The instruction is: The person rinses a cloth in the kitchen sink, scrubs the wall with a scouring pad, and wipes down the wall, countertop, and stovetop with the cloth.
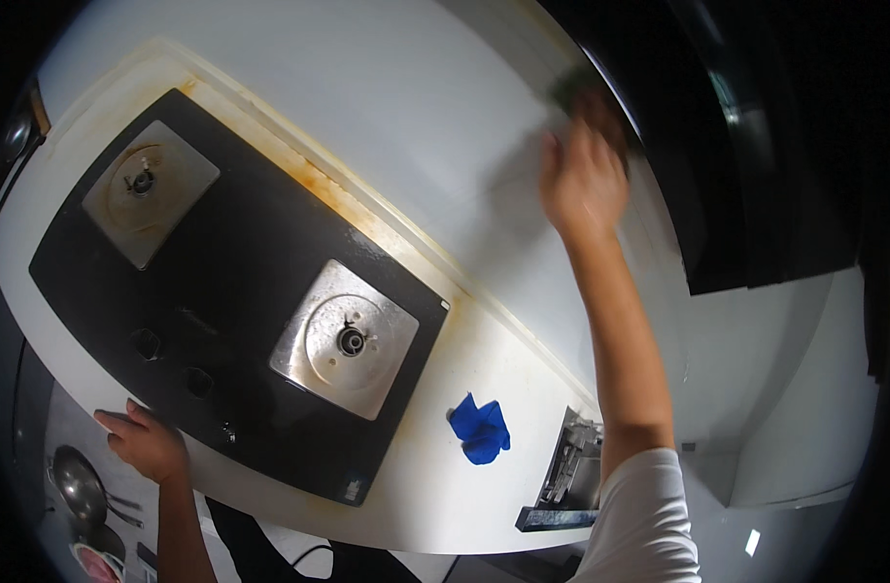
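Observation:
My right hand [587, 175] is raised against the pale wall [430, 146] beside the dark range hood, its fingers on a dark green pad [572, 86] that is blurred. My left hand [150, 443] rests at the front edge of the white countertop, fingers spread, with nothing seen in it. Between them lies a black gas hob [234, 291] with two square metal burner plates, one brownish and stained [150, 193], one shinier [344, 339]. A crumpled blue cloth [481, 428] lies on the countertop [423, 495] right of the hob. Yellow-brown stains run along the hob's back edge.
The black range hood [707, 182] juts out at the upper right. A metal rack or tray with metal parts [572, 466] stands at the counter's right end. Below on the left are a metal pan [79, 482] and a bowl [95, 565]. A dark-framed object [19, 146] stands at the far left.

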Motion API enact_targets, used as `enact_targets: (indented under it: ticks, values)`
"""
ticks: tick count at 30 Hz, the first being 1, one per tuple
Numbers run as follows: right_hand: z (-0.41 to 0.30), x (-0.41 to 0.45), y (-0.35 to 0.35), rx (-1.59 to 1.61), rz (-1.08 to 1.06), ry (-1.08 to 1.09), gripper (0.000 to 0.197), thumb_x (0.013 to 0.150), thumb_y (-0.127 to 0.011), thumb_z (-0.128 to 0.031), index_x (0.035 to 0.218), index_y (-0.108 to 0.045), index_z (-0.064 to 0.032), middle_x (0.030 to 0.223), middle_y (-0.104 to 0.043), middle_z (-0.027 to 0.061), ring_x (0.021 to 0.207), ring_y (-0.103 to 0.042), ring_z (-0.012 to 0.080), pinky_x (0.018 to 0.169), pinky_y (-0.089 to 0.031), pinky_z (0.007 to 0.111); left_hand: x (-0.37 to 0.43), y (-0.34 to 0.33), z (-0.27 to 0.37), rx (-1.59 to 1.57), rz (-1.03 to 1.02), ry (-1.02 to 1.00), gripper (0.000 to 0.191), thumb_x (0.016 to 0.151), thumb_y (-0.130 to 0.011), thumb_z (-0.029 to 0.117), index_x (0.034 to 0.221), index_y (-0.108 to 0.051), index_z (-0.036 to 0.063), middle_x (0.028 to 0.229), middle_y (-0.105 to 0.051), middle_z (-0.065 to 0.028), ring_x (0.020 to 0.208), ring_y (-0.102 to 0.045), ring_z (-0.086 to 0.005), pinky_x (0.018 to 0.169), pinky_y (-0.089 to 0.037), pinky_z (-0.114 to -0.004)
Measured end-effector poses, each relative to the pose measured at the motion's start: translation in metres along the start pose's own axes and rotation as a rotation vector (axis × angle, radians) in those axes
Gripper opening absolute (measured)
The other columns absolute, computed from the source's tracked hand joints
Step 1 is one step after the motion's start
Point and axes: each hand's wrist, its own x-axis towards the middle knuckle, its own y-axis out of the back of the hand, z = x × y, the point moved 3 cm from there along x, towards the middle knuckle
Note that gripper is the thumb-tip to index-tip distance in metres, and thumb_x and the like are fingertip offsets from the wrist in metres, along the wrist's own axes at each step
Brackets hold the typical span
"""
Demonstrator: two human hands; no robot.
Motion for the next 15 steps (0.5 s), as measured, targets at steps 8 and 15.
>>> enact_targets:
  ticks: [8,15]
  values:
    - [-0.037,0.061,-0.016,0.011,0.071,0.205,0.057,0.095,-0.065,-0.017,0.148,-0.053,0.0007,0.152,-0.055,0.0195,0.137,-0.056,0.0396,0.11,-0.051,0.044,0.004,0.006,0.0,-0.028,-0.132,0.073,0.069,0.11,-0.045,0.038,0.162,-0.024,-0.003,0.124,-0.056,-0.0307,0.112,-0.059,-0.0431,0.097,-0.048,-0.05]
    - [-0.054,0.065,-0.026,-0.148,-0.003,0.074,0.06,0.099,-0.059,-0.018,0.153,-0.044,0.0038,0.157,-0.048,0.0238,0.142,-0.048,0.0457,0.116,-0.043,0.049,0.002,0.004,-0.003,-0.12,-0.252,0.064,0.076,0.111,-0.045,0.035,0.164,-0.007,-0.0033,0.134,-0.049,-0.0311,0.123,-0.051,-0.0421,0.102,-0.044,-0.052]
